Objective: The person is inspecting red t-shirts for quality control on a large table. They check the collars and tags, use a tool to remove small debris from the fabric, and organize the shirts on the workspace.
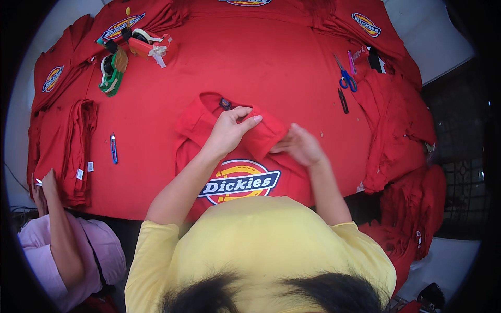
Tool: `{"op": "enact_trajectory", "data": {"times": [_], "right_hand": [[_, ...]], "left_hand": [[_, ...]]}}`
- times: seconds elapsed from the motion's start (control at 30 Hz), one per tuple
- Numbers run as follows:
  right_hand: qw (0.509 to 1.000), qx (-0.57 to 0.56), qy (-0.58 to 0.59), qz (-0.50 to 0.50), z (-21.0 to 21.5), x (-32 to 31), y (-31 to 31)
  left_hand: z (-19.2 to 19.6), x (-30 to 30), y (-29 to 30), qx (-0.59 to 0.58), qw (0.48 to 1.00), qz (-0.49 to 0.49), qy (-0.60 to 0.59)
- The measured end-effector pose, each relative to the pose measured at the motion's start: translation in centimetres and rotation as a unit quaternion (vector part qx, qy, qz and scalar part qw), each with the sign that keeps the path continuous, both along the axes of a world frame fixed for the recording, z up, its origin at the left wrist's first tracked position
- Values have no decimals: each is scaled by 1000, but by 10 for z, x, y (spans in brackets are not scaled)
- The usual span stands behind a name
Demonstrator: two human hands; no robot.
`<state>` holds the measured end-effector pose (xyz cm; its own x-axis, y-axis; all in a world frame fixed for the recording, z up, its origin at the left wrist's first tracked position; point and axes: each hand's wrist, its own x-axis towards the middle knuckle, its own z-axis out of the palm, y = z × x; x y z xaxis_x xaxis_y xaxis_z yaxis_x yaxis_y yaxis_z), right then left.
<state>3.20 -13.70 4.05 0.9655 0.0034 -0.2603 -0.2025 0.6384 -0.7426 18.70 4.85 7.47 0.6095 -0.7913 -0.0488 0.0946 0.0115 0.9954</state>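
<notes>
A red T-shirt with a dark label inside its collar and a large printed emblem lies in front of me, its upper part lifted and folded over. My left hand pinches the cloth beside the collar, thumb against the fingers. Slightly blurred, my right hand is at the raised sleeve edge, fingers stretched and spread, the fingertips by the hem. Whether they touch the cloth I cannot tell. The shirt's lower part is hidden by my body.
Red cloth covers the table. Left are blue snips, tape dispensers and stacked red garments; a co-worker's hand touches the stack. Right are blue-handled scissors, black snips and heaped red garments.
</notes>
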Motion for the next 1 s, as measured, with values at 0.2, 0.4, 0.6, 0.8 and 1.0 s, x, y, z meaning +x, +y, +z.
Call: {"op": "enact_trajectory", "data": {"times": [0.2,0.4,0.6,0.8,1.0], "right_hand": [[346,-831,269,-341,-16,-21,-171],[388,-810,323,-299,-38,2,-190],[478,-772,220,-357,-38,2,-196],[867,-440,-42,-230,65,50,-32],[680,-695,-137,-189,96,42,23]], "left_hand": [[6,3,-8,-19,996,-7,86],[10,4,0,-55,996,42,62],[16,1,-8,-50,997,58,28],[4,7,-15,-4,996,82,-41],[19,5,-19,2,995,69,-78]]}}
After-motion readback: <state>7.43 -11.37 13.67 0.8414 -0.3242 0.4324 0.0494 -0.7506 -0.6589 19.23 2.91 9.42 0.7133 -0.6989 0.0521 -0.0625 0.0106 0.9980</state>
